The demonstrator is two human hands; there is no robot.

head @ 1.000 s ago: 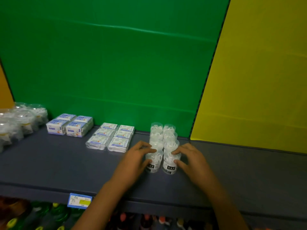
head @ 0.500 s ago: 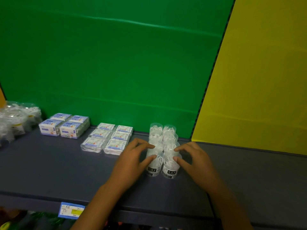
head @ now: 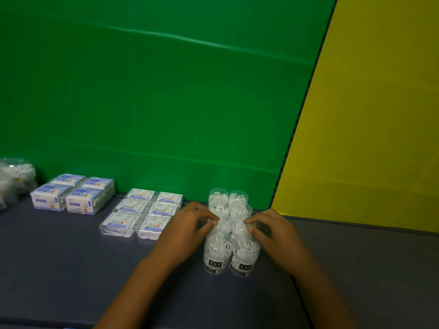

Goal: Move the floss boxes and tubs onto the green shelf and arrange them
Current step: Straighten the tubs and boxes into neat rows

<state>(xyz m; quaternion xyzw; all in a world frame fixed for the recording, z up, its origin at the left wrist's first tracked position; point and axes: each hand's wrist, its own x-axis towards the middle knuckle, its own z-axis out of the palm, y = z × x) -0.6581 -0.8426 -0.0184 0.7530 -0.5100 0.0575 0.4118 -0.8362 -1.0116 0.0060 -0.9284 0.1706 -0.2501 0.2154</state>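
Where tubs point(head: 229, 236) stand, both hands' fingers point(head: 209, 227) touch them.

A bright yellow panel point(head: 370, 119) fills the right side of the scene, its slanted left edge meeting the green backing along a dark, ridged seam point(head: 306, 108) that runs down to the dark surface below. Faint horizontal creases cross the yellow sheet, and its lower edge sits just above a grey stretch of surface point(head: 370, 269), lighter than the bluish part to its left.
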